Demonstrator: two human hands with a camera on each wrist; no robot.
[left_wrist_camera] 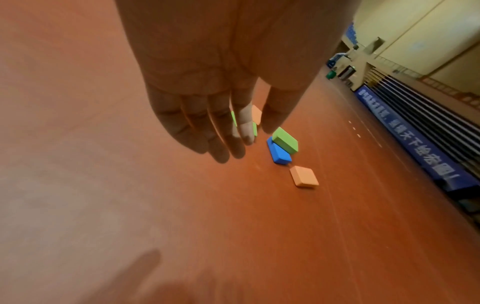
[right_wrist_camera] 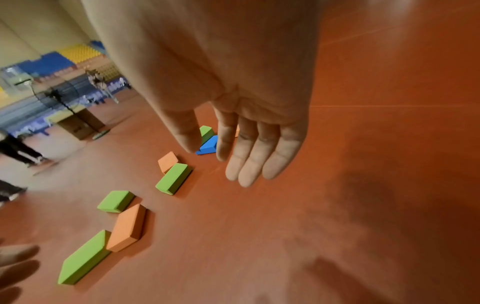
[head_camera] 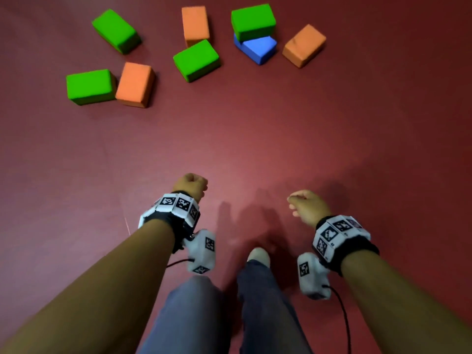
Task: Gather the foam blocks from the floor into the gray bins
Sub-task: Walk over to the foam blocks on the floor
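Several foam blocks lie scattered on the red floor ahead of me. Green blocks (head_camera: 116,30) (head_camera: 90,86) (head_camera: 196,60) and orange blocks (head_camera: 195,25) (head_camera: 135,84) (head_camera: 304,44) are spread in an arc. Another green block (head_camera: 252,21) leans on a blue block (head_camera: 256,48). My left hand (head_camera: 190,184) and right hand (head_camera: 302,204) hang well short of the blocks, both empty. The wrist views show the left fingers (left_wrist_camera: 221,139) and right fingers (right_wrist_camera: 246,160) relaxed and nearly straight. No gray bin is in view.
My legs and one foot (head_camera: 259,255) are below the hands. A blue banner and stepped seating (left_wrist_camera: 405,131) run along one wall. A cardboard box (right_wrist_camera: 78,123), a stand and a person's legs (right_wrist_camera: 18,149) are far off beyond the blocks.
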